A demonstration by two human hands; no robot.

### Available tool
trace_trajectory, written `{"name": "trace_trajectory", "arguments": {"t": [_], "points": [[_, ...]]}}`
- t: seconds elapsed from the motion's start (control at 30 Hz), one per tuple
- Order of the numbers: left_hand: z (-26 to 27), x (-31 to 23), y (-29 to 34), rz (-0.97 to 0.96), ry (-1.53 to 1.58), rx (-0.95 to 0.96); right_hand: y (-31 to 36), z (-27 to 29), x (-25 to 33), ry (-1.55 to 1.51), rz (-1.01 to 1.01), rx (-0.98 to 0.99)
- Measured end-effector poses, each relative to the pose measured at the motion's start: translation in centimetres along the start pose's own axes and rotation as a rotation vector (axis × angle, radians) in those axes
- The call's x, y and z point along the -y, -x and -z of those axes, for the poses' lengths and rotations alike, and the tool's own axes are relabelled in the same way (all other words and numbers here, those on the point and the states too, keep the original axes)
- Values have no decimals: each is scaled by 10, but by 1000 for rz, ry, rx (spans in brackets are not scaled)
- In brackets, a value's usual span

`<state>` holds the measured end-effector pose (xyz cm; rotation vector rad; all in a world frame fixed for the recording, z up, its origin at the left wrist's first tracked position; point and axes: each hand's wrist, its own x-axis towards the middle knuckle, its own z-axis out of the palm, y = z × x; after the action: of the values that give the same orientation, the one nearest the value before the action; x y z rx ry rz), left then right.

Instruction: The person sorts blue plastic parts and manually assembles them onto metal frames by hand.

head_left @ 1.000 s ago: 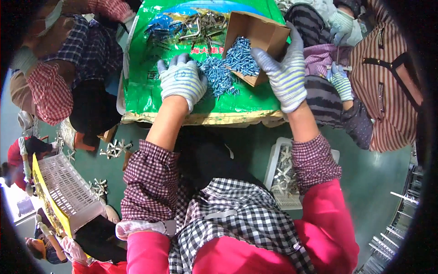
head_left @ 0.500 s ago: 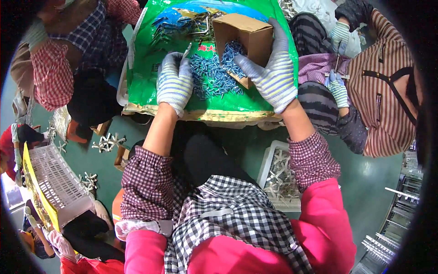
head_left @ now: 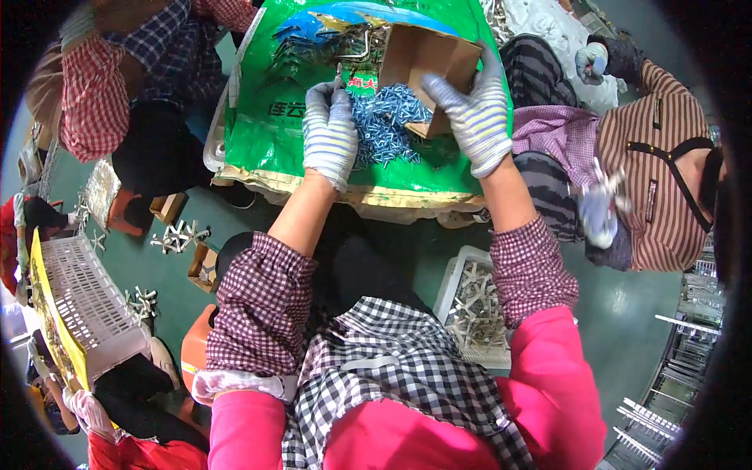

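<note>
A heap of small blue screws (head_left: 385, 125) lies on a green woven plastic sack (head_left: 274, 133) that is spread like a work mat, and it serves here as the landmark. At the far right edge of the heap a brown cardboard box (head_left: 427, 63) stands tipped on its side, its open mouth turned toward the screws.

The left hand (head_left: 330, 137), in a knit glove striped blue and white, rests at the heap's near left edge with fingers curled loosely down among the screws; whether it has any pinched I cannot tell. The right hand (head_left: 474, 117), gloved the same way, is spread flat against the box's right wall, steadying it more than clasping it.

By my judgement the screws are stiff, hard and individually light, though dense in a heap; they look smooth and will roll and slip (the knit gloves should help), so scooping with cupped fingers suits them better than pinching one at a time. The box is thin card, light and easily crushed, best held by its walls near a corner.

Beyond the heap lie bent metal brackets (head_left: 352, 47). Near of the heap, past the sack's edge, stands a white plastic crate (head_left: 462, 274) of grey metal parts. Right of the heap sits another person in a brown striped top (head_left: 666, 157); left of it, one in a red checked shirt (head_left: 94, 94).
</note>
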<state>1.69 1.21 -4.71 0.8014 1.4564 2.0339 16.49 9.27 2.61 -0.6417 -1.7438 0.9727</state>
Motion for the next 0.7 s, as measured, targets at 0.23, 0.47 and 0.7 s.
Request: {"name": "trace_trajectory", "arguments": {"t": [0.23, 0.47, 0.7], "points": [[-4, 6, 2, 79, -98, 29, 8, 28, -9, -612, -406, -145], [15, -43, -8, -15, 4, -31, 6, 26, 9, -942, -581, -87], [44, -129, 21, -181, -310, 209, 49, -21, 51, -719, -563, 77]]}}
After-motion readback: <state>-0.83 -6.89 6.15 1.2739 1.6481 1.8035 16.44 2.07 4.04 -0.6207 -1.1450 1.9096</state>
